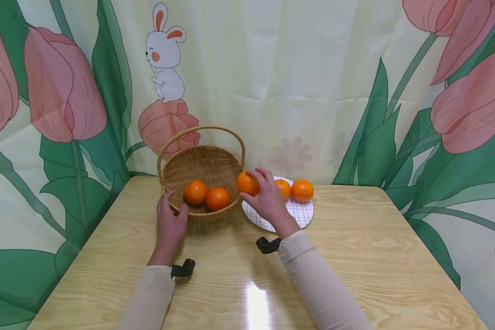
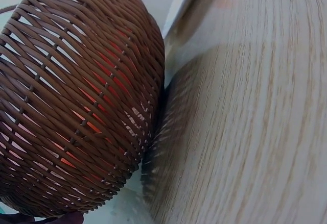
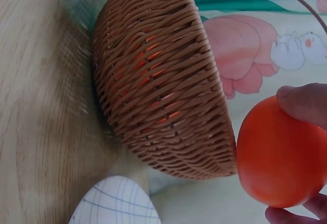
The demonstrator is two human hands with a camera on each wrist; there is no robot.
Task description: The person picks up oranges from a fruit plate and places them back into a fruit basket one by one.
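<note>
A round wicker basket (image 1: pixel 202 160) with a tall arched handle stands at the back of the table, and two oranges (image 1: pixel 195 192) lie inside it. My left hand (image 1: pixel 171 220) holds the basket's left front rim, with its fingertips showing at the lower left corner in the left wrist view. My right hand (image 1: pixel 268 197) grips another orange (image 3: pixel 278 152) between thumb and fingers. That orange is up at rim height, right beside the basket's right edge. Behind the right hand, two more oranges (image 1: pixel 302 190) sit on a white plate with a grid pattern (image 1: pixel 301 213).
The pale wooden table (image 1: pixel 375 256) runs back to a curtain (image 1: pixel 305 91) printed with tulips and a rabbit. Dark wrist mounts (image 1: pixel 183 268) stick out from both sleeves. The plate stands just right of the basket, under the right hand.
</note>
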